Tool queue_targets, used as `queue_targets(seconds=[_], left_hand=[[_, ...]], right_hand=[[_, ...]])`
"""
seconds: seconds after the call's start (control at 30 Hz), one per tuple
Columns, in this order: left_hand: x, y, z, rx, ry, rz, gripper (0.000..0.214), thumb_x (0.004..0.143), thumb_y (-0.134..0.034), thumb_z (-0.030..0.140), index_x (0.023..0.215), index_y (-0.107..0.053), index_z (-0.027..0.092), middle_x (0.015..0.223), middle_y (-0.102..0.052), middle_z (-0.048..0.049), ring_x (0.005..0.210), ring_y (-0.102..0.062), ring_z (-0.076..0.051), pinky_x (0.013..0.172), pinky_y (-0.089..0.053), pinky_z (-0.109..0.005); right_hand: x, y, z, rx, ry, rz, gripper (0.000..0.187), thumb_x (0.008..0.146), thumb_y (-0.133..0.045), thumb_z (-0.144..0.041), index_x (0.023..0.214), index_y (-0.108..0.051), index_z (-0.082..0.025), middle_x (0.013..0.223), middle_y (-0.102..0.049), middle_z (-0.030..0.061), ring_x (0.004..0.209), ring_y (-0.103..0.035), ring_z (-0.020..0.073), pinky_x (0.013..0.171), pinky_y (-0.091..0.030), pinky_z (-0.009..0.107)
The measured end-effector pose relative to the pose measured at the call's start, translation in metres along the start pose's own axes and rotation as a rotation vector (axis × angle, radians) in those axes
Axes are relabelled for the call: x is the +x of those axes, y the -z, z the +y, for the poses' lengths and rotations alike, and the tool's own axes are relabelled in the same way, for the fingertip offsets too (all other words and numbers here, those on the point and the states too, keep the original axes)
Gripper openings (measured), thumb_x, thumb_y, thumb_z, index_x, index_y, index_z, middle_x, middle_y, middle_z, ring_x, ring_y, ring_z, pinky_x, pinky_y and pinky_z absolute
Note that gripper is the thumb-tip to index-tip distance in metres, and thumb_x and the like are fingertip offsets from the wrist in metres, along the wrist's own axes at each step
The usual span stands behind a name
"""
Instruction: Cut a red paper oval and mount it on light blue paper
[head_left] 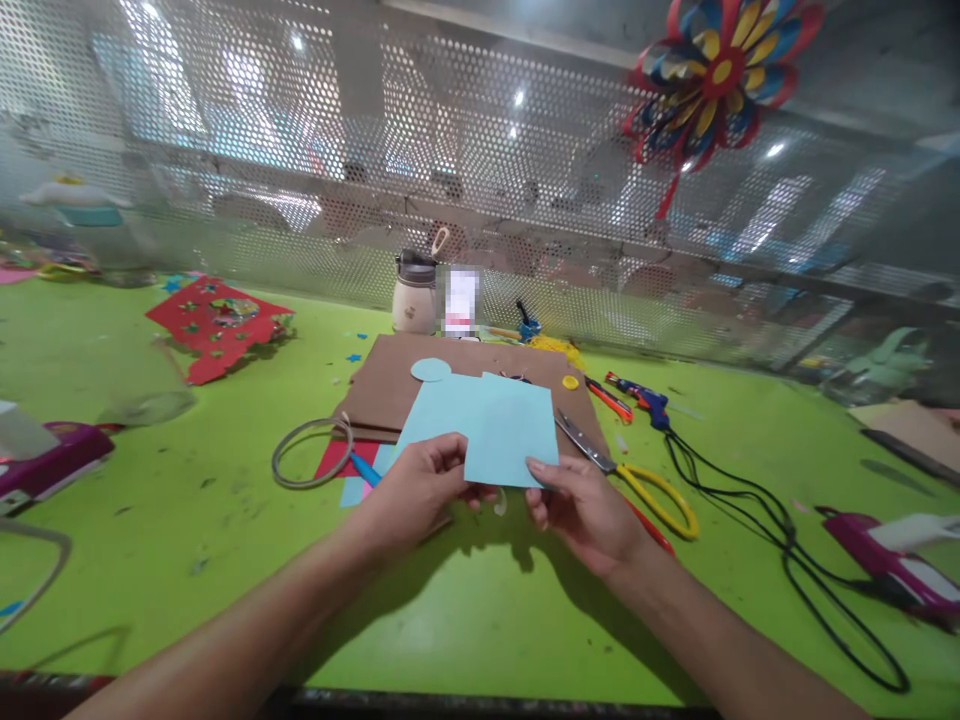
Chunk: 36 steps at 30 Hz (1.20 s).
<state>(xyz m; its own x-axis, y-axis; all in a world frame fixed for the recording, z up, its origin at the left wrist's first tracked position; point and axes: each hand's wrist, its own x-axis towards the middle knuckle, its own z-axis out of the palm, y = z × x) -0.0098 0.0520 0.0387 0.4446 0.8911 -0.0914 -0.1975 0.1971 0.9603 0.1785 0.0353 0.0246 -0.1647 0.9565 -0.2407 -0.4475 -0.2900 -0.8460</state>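
A light-blue square of paper [514, 432] is held up over the work surface between my two hands. My left hand [420, 485] pinches it at the lower left corner, fingers curled. At the lower right corner, the thumb of my right hand [589, 505] presses on the front with the fingers behind. Behind it, a larger light-blue sheet [435, 412] and a light-blue paper circle [431, 370] lie on brown cardboard [472, 352]. Scissors with yellow handles [660, 498] rest just right of the paper, partly on the cardboard.
The green table [480, 620] also bears a glue gun [637, 395] with a black cord, an orange cutter [609, 400], a grey ring [277, 460], a red paper piece [214, 320], a jar [414, 295] and purple power strips [885, 560]. A perforated metal screen [480, 150] stands behind.
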Motion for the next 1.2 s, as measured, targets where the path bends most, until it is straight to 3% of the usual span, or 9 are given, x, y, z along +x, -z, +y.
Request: queue_targets(seconds=[0.17, 0.37, 0.53, 0.8, 1.0, 1.2], left_hand=[[0.000, -0.001, 0.002, -0.102, 0.045, -0.043, 0.023, 0.067, -0.081, 0.031, 0.072, -0.066, 0.014, 0.066, -0.065, -0.0027, 0.061, -0.055, -0.011, 0.057, -0.041, -0.020], [-0.002, -0.002, 0.003, 0.007, 0.053, -0.063, 0.009, 0.076, -0.073, 0.021, 0.080, -0.068, 0.014, 0.073, -0.065, -0.0019, 0.066, -0.055, -0.010, 0.061, -0.043, -0.019], [-0.002, 0.000, 0.000, -0.093, 0.052, -0.109, 0.012, 0.076, -0.070, 0.020, 0.086, -0.069, 0.013, 0.081, -0.070, -0.0065, 0.076, -0.063, -0.016, 0.065, -0.047, -0.024], [-0.001, -0.003, 0.000, 0.123, -0.035, -0.027, 0.014, 0.079, -0.072, 0.028, 0.076, -0.067, 0.015, 0.070, -0.067, -0.0012, 0.063, -0.057, -0.011, 0.061, -0.043, -0.022], [0.002, -0.001, 0.001, -0.184, -0.040, -0.166, 0.013, 0.078, -0.072, 0.024, 0.085, -0.069, 0.014, 0.082, -0.073, -0.0052, 0.074, -0.065, -0.015, 0.070, -0.047, -0.026], [0.004, -0.006, 0.004, -0.268, -0.031, -0.127, 0.013, 0.075, -0.076, 0.021, 0.079, -0.068, 0.012, 0.077, -0.074, -0.0052, 0.072, -0.067, -0.014, 0.065, -0.046, -0.023]], right_hand=[[-0.002, 0.000, -0.001, 0.004, 0.048, -0.005, 0.024, 0.065, -0.085, -0.029, 0.066, -0.066, -0.013, 0.050, -0.064, -0.0004, 0.042, -0.053, 0.0079, 0.041, -0.042, 0.018], [-0.003, 0.003, -0.002, -0.022, 0.124, -0.007, 0.019, 0.069, -0.082, -0.026, 0.067, -0.069, -0.011, 0.050, -0.065, 0.0014, 0.044, -0.056, 0.0091, 0.043, -0.045, 0.018], [0.000, 0.004, -0.004, 0.002, 0.151, 0.010, 0.019, 0.069, -0.081, -0.025, 0.065, -0.068, -0.011, 0.051, -0.066, 0.0010, 0.043, -0.055, 0.0084, 0.042, -0.045, 0.016], [-0.003, -0.002, -0.009, 0.105, -0.002, 0.052, 0.015, 0.069, -0.076, -0.018, 0.063, -0.063, -0.013, 0.047, -0.063, 0.0003, 0.036, -0.052, 0.0082, 0.036, -0.041, 0.016], [-0.008, -0.009, -0.017, 0.170, -0.073, 0.087, 0.016, 0.079, -0.063, -0.016, 0.063, -0.061, -0.014, 0.048, -0.063, 0.0003, 0.035, -0.052, 0.0083, 0.036, -0.042, 0.017], [-0.009, -0.013, -0.011, 0.159, -0.224, 0.043, 0.020, 0.083, -0.056, -0.017, 0.066, -0.065, -0.009, 0.046, -0.061, 0.0016, 0.032, -0.050, 0.0078, 0.034, -0.040, 0.017]])
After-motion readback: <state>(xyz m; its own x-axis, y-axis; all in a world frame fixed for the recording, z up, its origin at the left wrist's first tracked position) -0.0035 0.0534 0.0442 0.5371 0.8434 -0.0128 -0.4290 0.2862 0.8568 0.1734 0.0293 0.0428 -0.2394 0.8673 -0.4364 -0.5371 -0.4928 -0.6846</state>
